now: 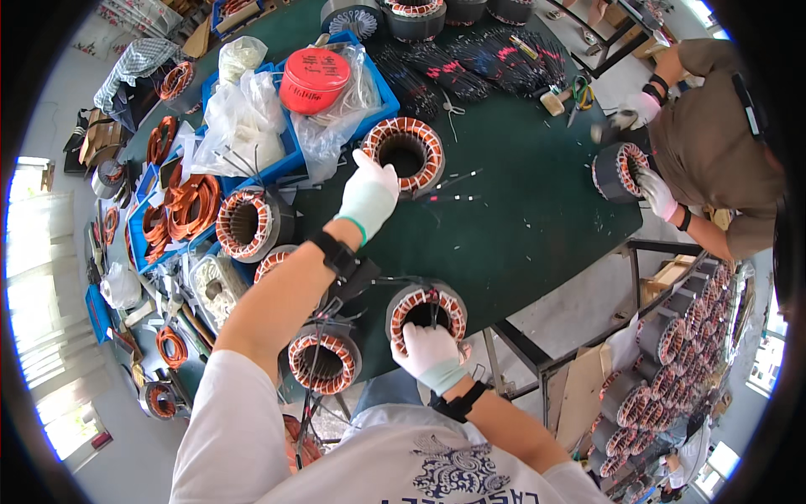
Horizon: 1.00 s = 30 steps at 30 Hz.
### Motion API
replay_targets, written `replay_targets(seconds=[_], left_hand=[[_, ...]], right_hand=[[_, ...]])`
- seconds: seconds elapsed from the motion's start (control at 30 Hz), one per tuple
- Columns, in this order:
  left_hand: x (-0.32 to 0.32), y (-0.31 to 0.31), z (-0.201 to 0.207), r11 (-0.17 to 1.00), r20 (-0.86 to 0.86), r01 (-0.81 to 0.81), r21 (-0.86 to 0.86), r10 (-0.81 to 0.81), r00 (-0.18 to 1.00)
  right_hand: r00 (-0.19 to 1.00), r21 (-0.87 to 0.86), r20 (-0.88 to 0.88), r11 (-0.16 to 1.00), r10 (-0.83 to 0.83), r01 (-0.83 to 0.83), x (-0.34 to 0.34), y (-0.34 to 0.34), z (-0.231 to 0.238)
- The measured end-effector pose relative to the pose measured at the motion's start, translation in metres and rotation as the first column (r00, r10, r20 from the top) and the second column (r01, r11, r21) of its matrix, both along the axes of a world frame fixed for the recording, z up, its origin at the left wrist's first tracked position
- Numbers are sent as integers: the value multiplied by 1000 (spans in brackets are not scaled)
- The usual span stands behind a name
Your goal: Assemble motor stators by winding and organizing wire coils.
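My left hand (370, 195), in a white glove, is at the left rim of a motor stator (431, 158) that stands upright on the green table. Its fingers are closed at the edge of the orange, white-laced winding. Closer to me, my right hand (426, 351), also gloved, grips the near rim of a second stator (456, 312); its fingertips are partly hidden at the bore. Dark leads with a pink mark cross that stator's top. Left of it stands another stator (351, 346), with dark leads hanging over its front.
Blue bins (384, 87) hold plastic bags and a round red container (315, 81). Orange wire coils (195, 208) lie at left. Bundles of black leads (470, 71), scissors (579, 94) and a mallet (554, 102) lie at the back. A co-worker (701, 143) handles a stator (617, 172) at right. Stacked stators (659, 340) stand below.
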<state>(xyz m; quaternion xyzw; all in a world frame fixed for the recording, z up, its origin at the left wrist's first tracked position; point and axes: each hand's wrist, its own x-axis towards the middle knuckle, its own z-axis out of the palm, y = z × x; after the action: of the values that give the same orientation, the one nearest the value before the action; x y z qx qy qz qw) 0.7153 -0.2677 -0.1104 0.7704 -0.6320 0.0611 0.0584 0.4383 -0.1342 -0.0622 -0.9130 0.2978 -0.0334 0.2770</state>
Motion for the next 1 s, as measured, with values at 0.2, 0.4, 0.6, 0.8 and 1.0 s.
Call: replay_targets(seconds=[0.2, 0.4, 0.6, 0.8, 1.0], left_hand=[[-71, -63, 43, 881, -779, -314, 354, 464, 422], [-33, -34, 135, 951, -852, 279, 135, -32, 522], [-20, 158, 280, 885, -903, 430, -178, -321, 286], [-43, 263, 286, 978, -998, 203, 43, 33, 54], [-90, 264, 271, 946, -942, -26, 323, 324, 83]], right_hand=[[1000, -30, -13, 999, -23, 22, 9, -23, -6], [993, -89, 111, 995, -44, 54, 69, -59, 0], [998, -111, 58, 993, -28, 34, 151, -91, -13], [991, -19, 98, 996, -88, 90, 246, -101, 1], [988, 59, 147, 997, 39, -49, 243, -144, -1]])
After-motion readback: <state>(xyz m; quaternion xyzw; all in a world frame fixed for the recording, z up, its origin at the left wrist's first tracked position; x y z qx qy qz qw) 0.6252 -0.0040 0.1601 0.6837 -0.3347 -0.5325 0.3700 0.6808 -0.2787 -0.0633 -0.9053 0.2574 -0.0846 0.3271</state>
